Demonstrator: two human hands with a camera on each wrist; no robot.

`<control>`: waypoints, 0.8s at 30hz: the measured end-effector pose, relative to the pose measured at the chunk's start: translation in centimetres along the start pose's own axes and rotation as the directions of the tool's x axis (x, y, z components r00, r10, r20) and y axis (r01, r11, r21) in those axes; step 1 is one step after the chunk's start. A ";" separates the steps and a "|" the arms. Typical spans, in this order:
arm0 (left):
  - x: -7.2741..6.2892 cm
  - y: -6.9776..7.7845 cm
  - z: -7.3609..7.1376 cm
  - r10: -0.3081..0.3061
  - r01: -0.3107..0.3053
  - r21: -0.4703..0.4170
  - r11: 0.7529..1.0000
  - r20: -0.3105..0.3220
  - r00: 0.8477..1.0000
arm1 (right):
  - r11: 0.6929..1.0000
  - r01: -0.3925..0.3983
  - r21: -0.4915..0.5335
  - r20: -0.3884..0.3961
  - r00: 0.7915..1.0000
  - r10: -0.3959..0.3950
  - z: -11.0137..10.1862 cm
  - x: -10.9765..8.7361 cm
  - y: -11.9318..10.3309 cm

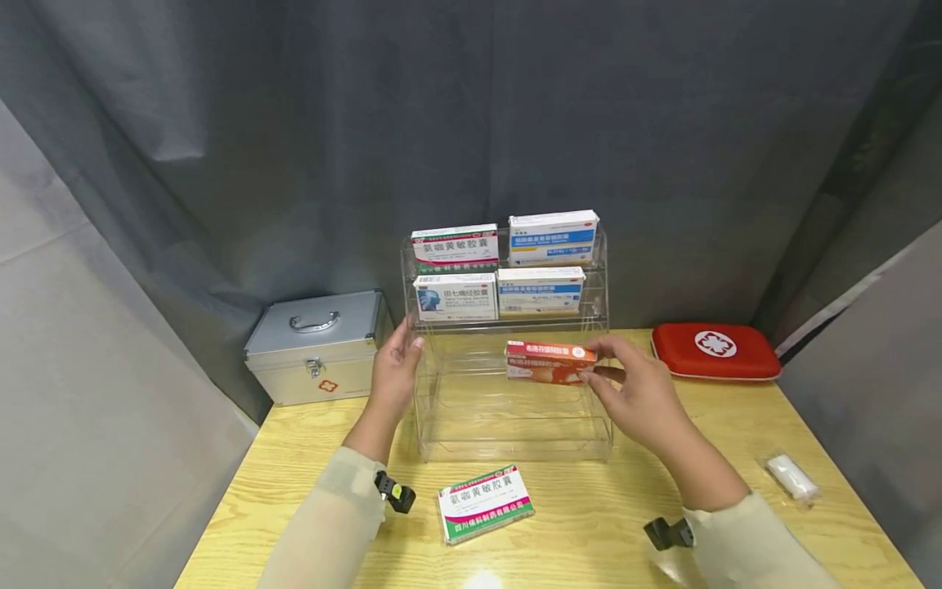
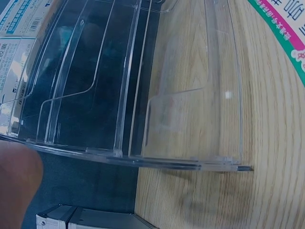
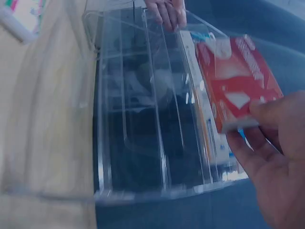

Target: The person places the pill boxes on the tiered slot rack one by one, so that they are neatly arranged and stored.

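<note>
My right hand (image 1: pixel 648 401) pinches one end of a red medicine box (image 1: pixel 548 364) between thumb and fingers. The box is held level in front of the lower part of a clear stepped display rack (image 1: pixel 515 450). In the right wrist view its broad red face (image 3: pixel 238 81) shows, with the thumb on it. My left hand (image 1: pixel 393 372) holds the rack's left side edge. White-and-blue boxes (image 1: pixel 553 241) (image 1: pixel 540 293), a green-and-pink box (image 1: pixel 456 249) and a white box with a blue picture (image 1: pixel 456 298) stand in the upper two tiers.
Flat on the table before the rack lies another green-and-pink box (image 1: pixel 486 503). A silver first-aid case (image 1: pixel 316 348) stands left, a red zip case (image 1: pixel 715 352) right. Near the right table edge is a small white wrapped packet (image 1: pixel 791 478). Dark curtains hang behind.
</note>
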State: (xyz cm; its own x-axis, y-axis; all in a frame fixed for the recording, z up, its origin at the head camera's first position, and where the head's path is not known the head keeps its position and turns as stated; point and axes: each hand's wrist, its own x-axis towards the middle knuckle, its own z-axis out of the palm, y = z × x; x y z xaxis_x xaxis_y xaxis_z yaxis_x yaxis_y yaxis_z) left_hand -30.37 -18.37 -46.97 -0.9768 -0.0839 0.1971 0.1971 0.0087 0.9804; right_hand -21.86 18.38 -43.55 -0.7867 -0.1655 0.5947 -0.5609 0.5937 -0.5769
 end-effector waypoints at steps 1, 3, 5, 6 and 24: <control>0.0 0.0 0.0 -0.001 0.001 0.003 1.000 -0.002 1.000 | 1.000 0.008 -0.010 -0.006 1.000 -0.008 0.5 0.8 -0.3; 0.1 -0.1 -0.1 -0.005 0.005 0.002 1.000 -0.005 1.000 | 1.000 0.011 -0.025 -0.005 1.000 -0.011 1.6 2.2 -0.9; 0.1 -0.2 -0.2 -0.009 0.009 0.002 1.000 -0.002 1.000 | 0.999 0.012 -0.033 0.002 1.000 -0.012 2.6 3.4 -1.3; 0.1 -0.2 -0.2 -0.010 0.010 0.004 1.000 -0.001 1.000 | 0.999 0.010 -0.031 0.010 1.000 -0.010 3.1 3.9 -1.6; 0.2 -0.3 -0.3 0.029 -0.029 0.017 0.999 0.010 1.000 | 0.995 -0.093 0.033 0.099 0.991 0.089 10.4 7.7 -1.6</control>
State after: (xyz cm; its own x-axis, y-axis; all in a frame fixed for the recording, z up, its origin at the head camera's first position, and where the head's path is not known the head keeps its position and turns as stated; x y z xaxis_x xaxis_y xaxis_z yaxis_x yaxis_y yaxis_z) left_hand -30.59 -18.71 -47.26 -0.9714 -0.0733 0.2257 0.2242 0.0284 0.9741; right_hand -29.73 8.00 -43.82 -0.8553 -0.1891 0.4823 -0.4935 0.5806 -0.6476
